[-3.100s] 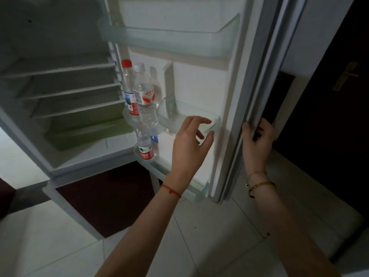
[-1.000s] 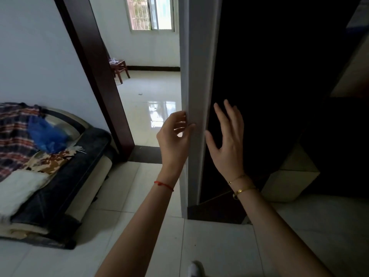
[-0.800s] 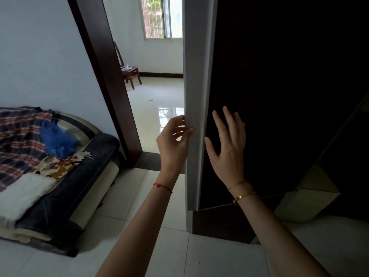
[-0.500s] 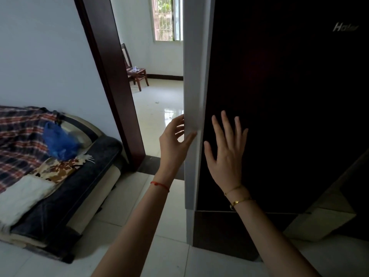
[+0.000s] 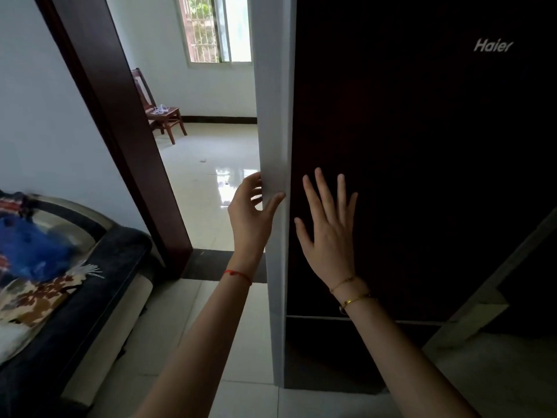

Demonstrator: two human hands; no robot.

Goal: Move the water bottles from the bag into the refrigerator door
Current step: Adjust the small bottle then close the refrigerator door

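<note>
The left hand [image 5: 250,218] has hold of the refrigerator's grey side panel [image 5: 272,116]: its thumb [image 5: 275,202] lies on the panel's face and the fingers [image 5: 252,183] curl round the panel's far edge, so the edge sits pinched between them. The right hand [image 5: 327,236] holds nothing; it lies flat with straight, spread fingers against the dark front of the refrigerator door [image 5: 422,176], just beside the grey panel. A thin red cord [image 5: 238,274] circles the left wrist and two gold bracelets [image 5: 355,300] the right. The door's front faces the camera and bears a silver Haier logo [image 5: 492,45] near its upper right; below a horizontal seam is a lower door [image 5: 331,351], equally dark. With this front turned outward, the water bottles are out of sight. The refrigerator stands on pale floor tiles [image 5: 241,342]. To its left a dark wooden doorframe [image 5: 120,131] leans through the picture against a white wall [image 5: 45,116], opening onto a second room whose glossy floor [image 5: 211,164] mirrors the light of a barred window [image 5: 217,28]. A wooden chair [image 5: 159,116] stands by that room's left wall with a small white tangle [image 5: 161,109] on its seat. At the lower left is a low couch [image 5: 90,297] with dark padding, carrying a patterned cloth [image 5: 36,297] and a crumpled blue thing [image 5: 33,248]; whether that is the bag cannot be told.
</note>
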